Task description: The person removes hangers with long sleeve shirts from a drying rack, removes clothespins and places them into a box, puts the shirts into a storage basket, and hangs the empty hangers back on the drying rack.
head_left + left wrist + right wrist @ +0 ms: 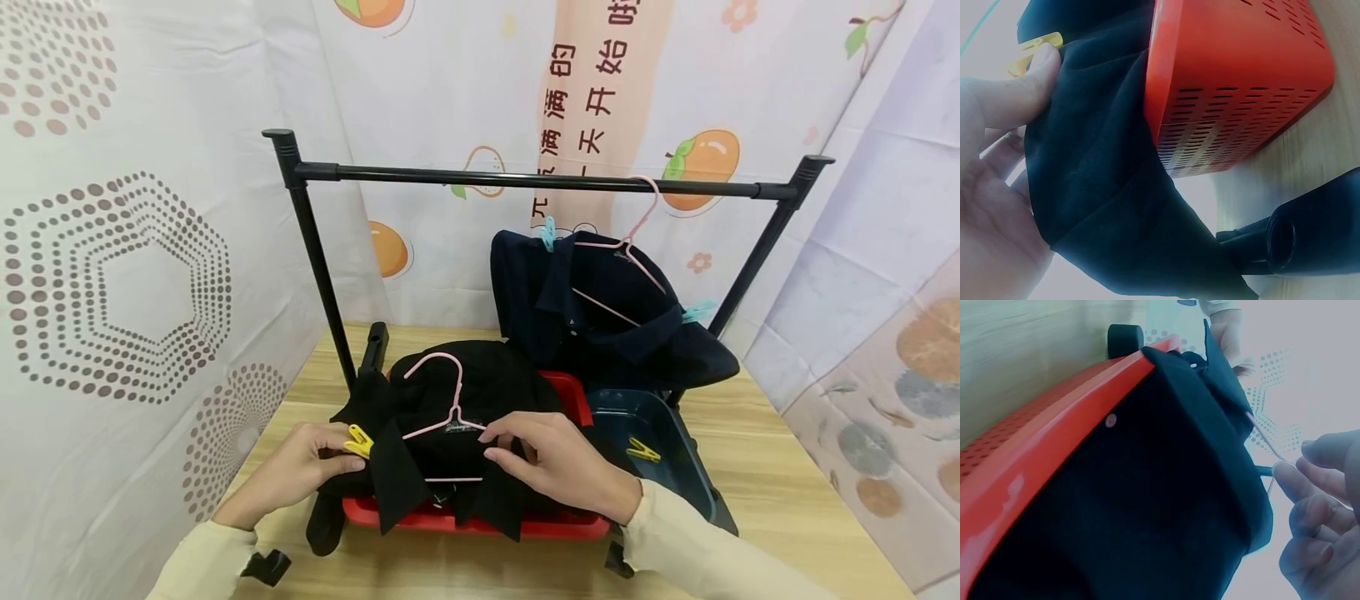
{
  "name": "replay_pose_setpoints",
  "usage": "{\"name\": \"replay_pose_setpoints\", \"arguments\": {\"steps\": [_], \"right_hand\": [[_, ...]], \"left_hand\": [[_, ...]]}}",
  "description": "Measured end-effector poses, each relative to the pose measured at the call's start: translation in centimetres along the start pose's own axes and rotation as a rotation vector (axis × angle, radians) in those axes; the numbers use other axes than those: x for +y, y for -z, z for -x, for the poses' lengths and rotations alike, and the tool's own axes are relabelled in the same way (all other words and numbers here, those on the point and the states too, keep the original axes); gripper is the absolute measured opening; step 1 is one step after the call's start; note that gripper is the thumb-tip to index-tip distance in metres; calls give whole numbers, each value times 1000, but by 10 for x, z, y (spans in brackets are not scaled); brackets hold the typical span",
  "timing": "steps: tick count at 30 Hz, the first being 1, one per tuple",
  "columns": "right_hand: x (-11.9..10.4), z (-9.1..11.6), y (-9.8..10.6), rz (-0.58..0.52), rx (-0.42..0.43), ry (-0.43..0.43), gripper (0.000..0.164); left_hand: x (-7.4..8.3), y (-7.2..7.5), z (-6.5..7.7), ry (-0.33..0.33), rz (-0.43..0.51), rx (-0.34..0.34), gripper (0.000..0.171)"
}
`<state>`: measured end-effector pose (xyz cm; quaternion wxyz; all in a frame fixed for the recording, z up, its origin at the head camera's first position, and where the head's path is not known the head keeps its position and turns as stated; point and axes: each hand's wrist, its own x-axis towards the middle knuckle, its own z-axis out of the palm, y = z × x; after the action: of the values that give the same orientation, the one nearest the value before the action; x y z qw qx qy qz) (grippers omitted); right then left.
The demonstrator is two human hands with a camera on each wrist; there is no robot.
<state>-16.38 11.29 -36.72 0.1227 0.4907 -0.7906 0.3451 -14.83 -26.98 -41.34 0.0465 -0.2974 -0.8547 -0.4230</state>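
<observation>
A black collared shirt (517,383) lies over a red basket (525,527), with a pink hanger (456,410) inside its neck and the hook sticking up. My left hand (300,467) pinches a yellow clothespin (359,442) at the shirt's left shoulder. In the left wrist view the thumb presses on the clothespin, and the other fingers are partly hidden behind the dark cloth. By the right side of the collar, my right hand (562,462) has thumb and forefinger round the hanger's right arm, as the right wrist view also shows.
A black rack's crossbar (480,177) spans the back. From it hangs a navy shirt (525,292) on a pink hanger, with light blue clothespins at both shoulders. At right, a dark blue tray (693,467) holds another yellow clothespin (643,450). Patterned curtains surround the wooden table.
</observation>
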Motion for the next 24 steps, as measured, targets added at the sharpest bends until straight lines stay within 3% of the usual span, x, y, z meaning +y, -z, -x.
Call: {"name": "replay_pose_setpoints", "arguments": {"steps": [15,24], "right_hand": [[-15,-28,-18,39,-79,-15,17],[-26,-48,-26,74,-143,-2,19]], "left_hand": [[2,-2,-2,-12,31,-15,12],[2,-4,1,-20,16,13,14]]}}
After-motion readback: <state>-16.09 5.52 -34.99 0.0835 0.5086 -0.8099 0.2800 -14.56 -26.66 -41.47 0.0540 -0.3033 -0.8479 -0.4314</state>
